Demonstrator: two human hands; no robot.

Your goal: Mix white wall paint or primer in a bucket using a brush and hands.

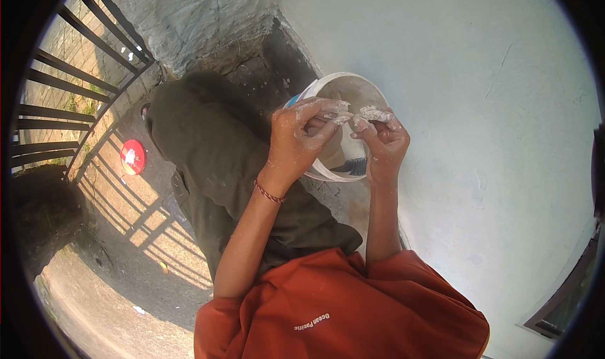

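A white bucket (345, 75) is at the floor's right edge, next to the pale wall (479, 107); its base is hidden. Dark bristles (355, 166) show inside, low on the side nearer the person. Over the bucket's opening, the left hand (299, 129) and right hand (386, 138) are raised with their fingertips near each other. Each grip is nearly closed, thumb drawn toward the fingers, which are smeared with white paste (377, 114); I cannot tell whether either has hold of anything beyond that coating. A braided bracelet (269, 192) circles the left wrist. Left of the bucket is a bent leg in dark trousers (208, 138), and below is a red shirt (340, 296). Further out, a round red thing (133, 156) with a white patch lies near the floor's left edge, beside the barred railing (60, 111), whose shadow (148, 223) stripes the concrete floor (157, 305).
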